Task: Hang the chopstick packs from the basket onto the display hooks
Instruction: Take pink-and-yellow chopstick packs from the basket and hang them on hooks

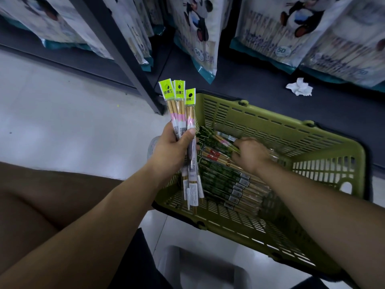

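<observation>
The left hand (170, 147) is closed around three chopstick packs (178, 105), gripping them near the middle. Their long axis runs almost upright in the view. The yellow-green header cards point up and away from the person, fanned out a little, and the lower ends hang down over the near left corner of the basket (312, 127).

The green basket has slotted walls and stands on the pale floor (62, 111), with its far side against the dark base of the shelf unit (250, 84). Inside it lie many dark green packs (225, 182), side by side and flat, with their long axes going from the left to the right wall. The right hand (250, 153) is down inside the basket, on a pack with a pink band (221, 142). This hand is blurred, so I cannot tell if it grips the pack or only touches it.

Large panda-print bags (198, 38) hang above, and a crumpled white tissue (300, 86) lies on the shelf base.
</observation>
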A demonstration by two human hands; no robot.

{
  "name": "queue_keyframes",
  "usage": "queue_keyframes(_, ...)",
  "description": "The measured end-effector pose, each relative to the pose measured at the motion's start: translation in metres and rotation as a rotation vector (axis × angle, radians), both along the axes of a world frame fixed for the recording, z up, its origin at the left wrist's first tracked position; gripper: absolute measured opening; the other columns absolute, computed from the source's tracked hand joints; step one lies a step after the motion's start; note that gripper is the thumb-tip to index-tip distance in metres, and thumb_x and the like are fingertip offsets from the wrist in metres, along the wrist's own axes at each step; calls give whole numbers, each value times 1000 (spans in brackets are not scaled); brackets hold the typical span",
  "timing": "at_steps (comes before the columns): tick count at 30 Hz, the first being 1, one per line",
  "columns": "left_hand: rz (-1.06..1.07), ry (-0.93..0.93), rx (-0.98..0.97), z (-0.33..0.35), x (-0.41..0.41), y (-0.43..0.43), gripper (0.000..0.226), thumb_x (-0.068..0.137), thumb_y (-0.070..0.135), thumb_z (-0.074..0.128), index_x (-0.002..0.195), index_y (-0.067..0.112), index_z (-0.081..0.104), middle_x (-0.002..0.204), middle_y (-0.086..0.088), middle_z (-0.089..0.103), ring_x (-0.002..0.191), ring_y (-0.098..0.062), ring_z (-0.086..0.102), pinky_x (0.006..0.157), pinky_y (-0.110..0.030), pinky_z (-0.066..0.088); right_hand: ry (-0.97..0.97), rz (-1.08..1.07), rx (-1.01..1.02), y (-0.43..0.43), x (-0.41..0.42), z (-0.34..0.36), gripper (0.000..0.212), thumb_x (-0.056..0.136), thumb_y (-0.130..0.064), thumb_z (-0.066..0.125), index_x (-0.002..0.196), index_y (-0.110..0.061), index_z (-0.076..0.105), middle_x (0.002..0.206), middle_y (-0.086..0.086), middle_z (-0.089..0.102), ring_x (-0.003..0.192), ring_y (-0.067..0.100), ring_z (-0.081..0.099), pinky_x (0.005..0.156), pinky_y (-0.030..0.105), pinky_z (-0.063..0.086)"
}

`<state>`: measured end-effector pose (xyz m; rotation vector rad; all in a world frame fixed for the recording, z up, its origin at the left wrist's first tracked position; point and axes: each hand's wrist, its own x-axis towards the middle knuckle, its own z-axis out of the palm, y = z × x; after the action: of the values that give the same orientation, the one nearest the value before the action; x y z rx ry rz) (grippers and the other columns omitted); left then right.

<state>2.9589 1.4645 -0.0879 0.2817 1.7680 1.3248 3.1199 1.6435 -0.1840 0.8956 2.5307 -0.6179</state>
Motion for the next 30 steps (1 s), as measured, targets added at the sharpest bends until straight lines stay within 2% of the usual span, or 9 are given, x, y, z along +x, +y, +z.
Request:
queue_keyframes(3, -72, -31, 8, 3, 1, 3, 15, 104, 26, 60, 107, 12, 65, 79, 2, 73, 72, -11, 72, 62, -26, 56, 163, -122, -195, -4, -5, 34, 4, 86, -26, 70, 87, -23, 67, 84, 3, 64, 82, 25, 62, 63, 32, 41)
queue_keyframes(9, 67, -183, 91, 20, 13, 14, 17, 106, 23, 57, 111, 11, 69, 94, -5, 79, 87, -23, 76, 74, -38, 62, 521, -238, -543, -28, -28, 111, 7, 91, -12, 69, 87, -8, 74, 67, -2, 60, 61, 7, 51, 59, 27, 40)
queue_keyframes(12, 117, -180, 177, 36, 22, 26, 17, 106, 22, 55, 114, 19, 69, 102, -3, 80, 98, -26, 75, 79, -36, 62, 600, -224, -469, -37, -29, 142, 8, 92, -14, 67, 91, -10, 73, 59, -2, 46, 55, 7, 40, 55, 29, 33)
queue_keyframes(16, 64, -24, 208, 65, 34, 39, 30, 97, 40, 57, 122, 26, 66, 111, 0, 77, 107, -20, 73, 94, -43, 57, 614, -171, -301, -33, -21, 195, 11, 92, -19, 64, 92, -24, 74, 61, -1, 57, 57, 4, 45, 57, 32, 36)
queue_keyframes(19, 6, 17, 269, 94, 37, 47, 40, 87, 58, 60, 117, 32, 66, 109, 2, 77, 105, -18, 74, 94, -44, 57, 588, -81, -159, -31, -9, 237, 27, 97, -24, 58, 78, -42, 53, 64, -7, 47, 71, 4, 46, 59, 30, 31)
queue_keyframes(22, -84, 178, 317, 125, 39, 57, 37, 77, 66, 59, 104, 41, 64, 96, 10, 73, 91, -5, 71, 81, -33, 55, 507, -35, 7, -34, 5, 276, 9, 102, -37, 46, 105, -43, 53, 84, -3, 43, 79, 16, 52, 65, 35, 42)
queue_keyframes(24, -103, 255, 395, 151, 43, 62, 16, 81, 54, 61, 93, 44, 64, 82, 15, 69, 78, -2, 66, 71, -23, 51, 452, -12, 97, -34, 15, 302, 23, 102, -43, 40, 121, -38, 52, 88, -4, 39, 79, 21, 53, 68, 37, 46)
queue_keyframes(26, -134, 258, 461, 176, 46, 66, 9, 90, 36, 64, 98, 35, 67, 85, 9, 73, 81, -9, 69, 70, -23, 53, 483, -20, 67, -31, 21, 332, 22, 101, -43, 41, 114, -33, 57, 89, -5, 43, 80, 16, 54, 72, 39, 48)
queue_keyframes(30, -215, 224, 543, 228, 46, 66, 10, 103, 16, 61, 110, 11, 67, 85, -10, 76, 74, -27, 76, 61, -32, 60, 768, -259, -113, -17, 22, 387, 13, 101, -30, 58, 106, -25, 70, 89, -11, 65, 78, 2, 61, 74, 27, 51)
